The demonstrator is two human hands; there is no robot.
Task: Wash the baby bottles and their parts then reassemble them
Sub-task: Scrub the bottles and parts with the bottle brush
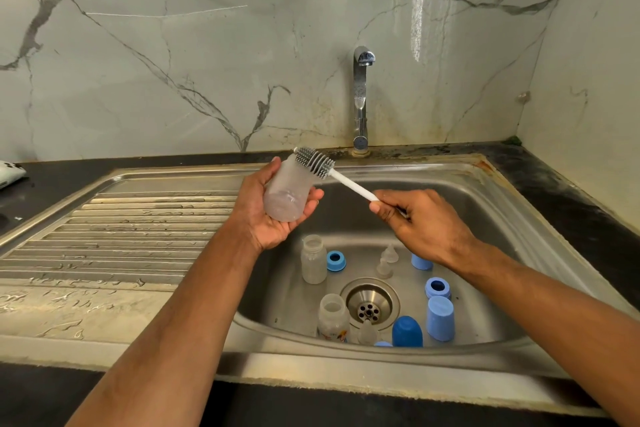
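Observation:
My left hand [268, 215] holds a clear baby bottle [285, 192] above the sink's left edge, mouth tilted up and away. My right hand [415, 218] grips the white handle of a bottle brush [317, 161]; its grey silicone head lies across the bottle's mouth. Down in the steel sink [485, 204] stand two more clear bottles [313, 258] [333, 317]. Around them lie blue collar rings [336, 261] [437, 287], light blue caps [440, 318] [421, 261], a dark blue cap [407, 331] and clear teats [387, 260].
The drain [369, 305] sits in the middle of the basin among the parts. A chrome tap [361, 97] rises behind the sink, with no water running. A wet ribbed draining board [131, 229] stretches to the left. Black counter [571, 204] and marble walls surround the sink.

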